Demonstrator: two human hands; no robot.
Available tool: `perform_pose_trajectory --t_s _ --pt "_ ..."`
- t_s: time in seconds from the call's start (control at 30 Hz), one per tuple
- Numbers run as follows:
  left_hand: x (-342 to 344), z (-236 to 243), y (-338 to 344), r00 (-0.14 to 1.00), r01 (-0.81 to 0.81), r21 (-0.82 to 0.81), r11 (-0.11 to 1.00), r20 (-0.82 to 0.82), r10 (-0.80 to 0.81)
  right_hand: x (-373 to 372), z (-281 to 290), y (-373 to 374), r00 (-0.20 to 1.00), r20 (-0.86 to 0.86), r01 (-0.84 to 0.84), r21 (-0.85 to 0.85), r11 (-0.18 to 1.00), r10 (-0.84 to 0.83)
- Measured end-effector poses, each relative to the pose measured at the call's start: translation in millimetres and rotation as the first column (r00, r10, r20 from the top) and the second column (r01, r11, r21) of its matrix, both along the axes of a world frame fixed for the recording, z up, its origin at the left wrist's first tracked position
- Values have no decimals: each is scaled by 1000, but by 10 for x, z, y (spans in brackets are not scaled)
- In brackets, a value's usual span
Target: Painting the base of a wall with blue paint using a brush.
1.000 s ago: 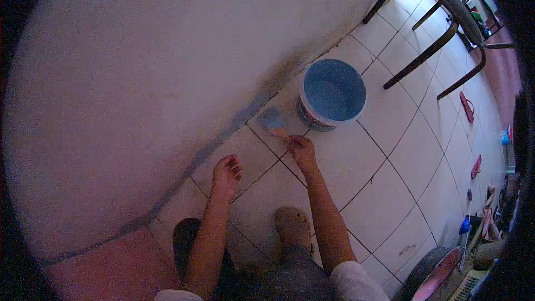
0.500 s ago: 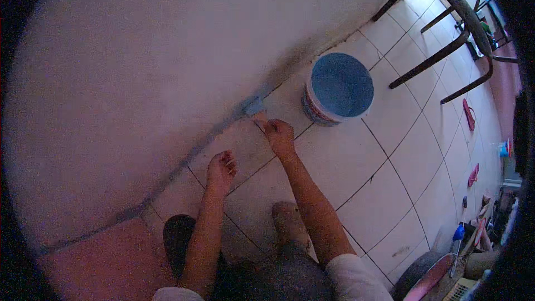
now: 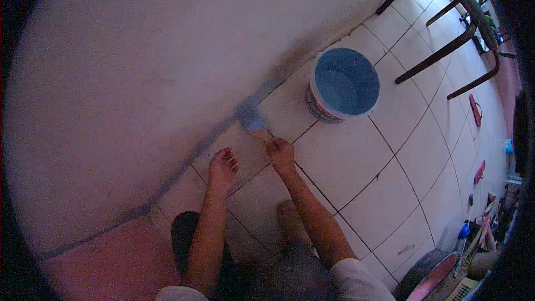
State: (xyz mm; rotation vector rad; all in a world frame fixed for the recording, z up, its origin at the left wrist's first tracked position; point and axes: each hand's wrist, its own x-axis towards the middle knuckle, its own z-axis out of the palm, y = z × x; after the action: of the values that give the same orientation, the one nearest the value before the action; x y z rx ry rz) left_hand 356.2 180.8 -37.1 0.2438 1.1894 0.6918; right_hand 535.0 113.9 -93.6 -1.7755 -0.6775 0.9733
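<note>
My right hand (image 3: 280,153) is closed around the wooden handle of a paintbrush (image 3: 255,126). The bristles carry blue-grey paint and lie against the foot of the pale wall (image 3: 139,78), where it meets the tiled floor. A blue-grey painted band (image 3: 214,136) runs along that joint. To the left of the brush, my left hand (image 3: 224,166) hovers above the tiles with loosely curled fingers and nothing visible in them. Beyond my right hand stands a white bucket (image 3: 345,85) with blue-grey paint inside.
A dark metal-legged chair (image 3: 440,58) stands at the far right. Two pink flip-flops (image 3: 475,110) lie on the floor below it. Several tools and a round pan-like object (image 3: 432,281) crowd the lower right. Reddish flooring (image 3: 111,267) covers the lower left.
My right hand and the brush have moved slightly down, toward me, with the bristles still at the foot of the wall. My left hand has barely moved.
</note>
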Motion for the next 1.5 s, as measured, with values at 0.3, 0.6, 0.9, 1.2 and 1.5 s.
perform_pose_trajectory --t_s 0.3,0.6,0.9,1.2,1.5 --pt "68 -38 5 997 34 -46 998 -64 -37 -28 104 175 998 -62 11 205 979 2" --pt "-72 -50 63 998 56 -14 998 -25 -57 300 1279 -1008 875 -432 299 126 946 -219" --pt "574 324 18 880 450 178 875 -252 -402 1936 2583 -1059 453 888 246 -40 969 -78" --pt "2226 434 348 826 534 557 636 -186 -532 2014 2280 276 474 752 210 -601 771 458" --pt "2667 314 391 836 447 516 731 49 -546 2128 1657 418 612 663 97 -605 790 432"
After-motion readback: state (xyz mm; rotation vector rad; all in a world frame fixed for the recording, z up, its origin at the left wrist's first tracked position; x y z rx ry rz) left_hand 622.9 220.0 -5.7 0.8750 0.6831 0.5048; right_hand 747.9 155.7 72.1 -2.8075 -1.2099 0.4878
